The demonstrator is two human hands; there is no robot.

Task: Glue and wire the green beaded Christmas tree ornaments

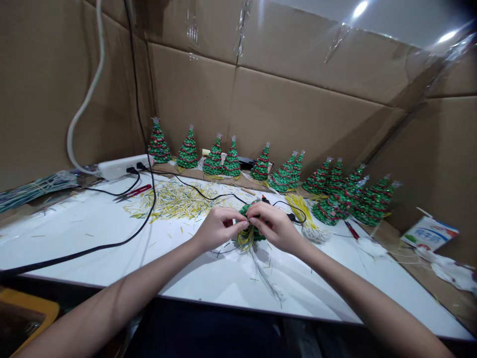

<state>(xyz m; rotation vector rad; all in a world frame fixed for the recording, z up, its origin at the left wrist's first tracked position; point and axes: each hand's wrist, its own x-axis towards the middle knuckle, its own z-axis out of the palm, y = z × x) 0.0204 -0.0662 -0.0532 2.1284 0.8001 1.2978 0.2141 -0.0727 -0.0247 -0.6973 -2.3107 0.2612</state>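
Note:
A small green beaded Christmas tree [242,212] lies on the white table between my hands, largely hidden behind them. Yellow wires [246,242] loop out below it, and a bundle of thin pale wires [265,278] trails toward the table's front edge. My left hand [218,229] and my right hand [278,227] are both closed in a pinch, their fingertips almost meeting over the tree. What the fingertips hold is too small to make out. Just behind the right hand, an orange-tipped tool [265,199] shows in part.
Finished-looking trees [187,151] line the cardboard wall. Yellow clippings [179,199] lie left of centre, near red-handled snips [138,192]. A black cord [112,244] crosses from the power strip [115,168] side. Rightward are bundled yellow wires [297,206] and a milk carton [428,233].

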